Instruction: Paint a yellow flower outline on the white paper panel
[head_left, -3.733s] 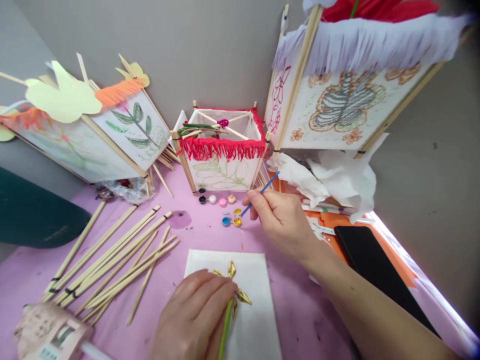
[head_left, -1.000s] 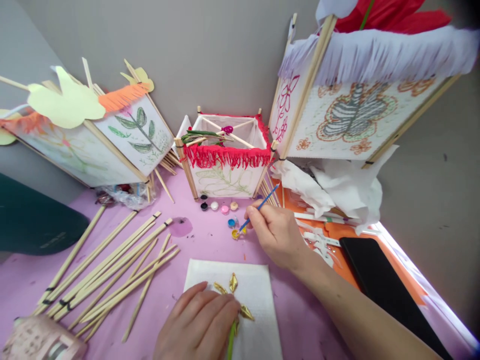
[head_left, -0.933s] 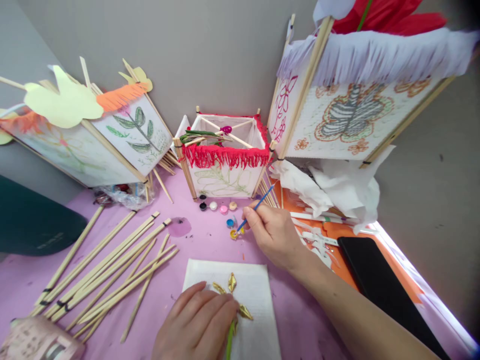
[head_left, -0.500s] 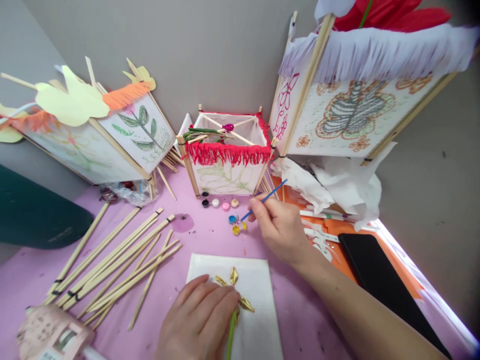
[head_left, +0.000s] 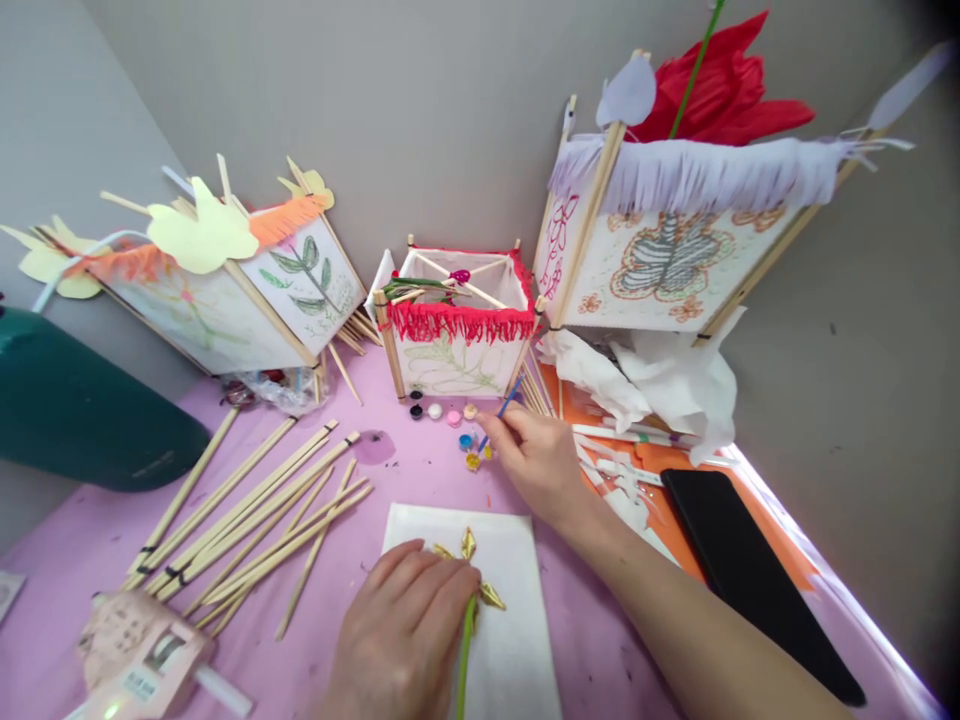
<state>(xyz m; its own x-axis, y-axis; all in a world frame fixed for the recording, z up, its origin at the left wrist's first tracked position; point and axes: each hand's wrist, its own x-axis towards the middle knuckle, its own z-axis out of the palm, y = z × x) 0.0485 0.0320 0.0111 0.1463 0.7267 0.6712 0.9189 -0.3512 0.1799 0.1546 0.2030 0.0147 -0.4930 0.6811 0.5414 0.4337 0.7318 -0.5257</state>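
In my right hand (head_left: 536,455) is a thin blue paintbrush (head_left: 506,404), pinched between thumb and fingers. Its lower end is among small paint pots, close to the blue pot (head_left: 466,442) and the yellow pot (head_left: 472,461); I cannot tell whether the tip touches paint. Below them lies a white sheet (head_left: 514,660), where my left hand (head_left: 409,630) closes over the middle of a gold-petalled flower (head_left: 491,596). The flower's green stem (head_left: 465,660) runs from under my fingers toward me. Part of the flower is hidden by that hand.
Wooden sticks (head_left: 262,540) and a pink glue gun (head_left: 142,650) lie at left, near a dark green bottle (head_left: 90,400). Behind stand a red-fringed lantern (head_left: 457,360) and two larger decorated lanterns (head_left: 225,310). A black phone-like slab (head_left: 757,570) lies at right.
The paintbrush now stands steeper, and its tip has shifted slightly left and down toward the yellow pots. My left hand stays on the flower. The whole view has shifted.
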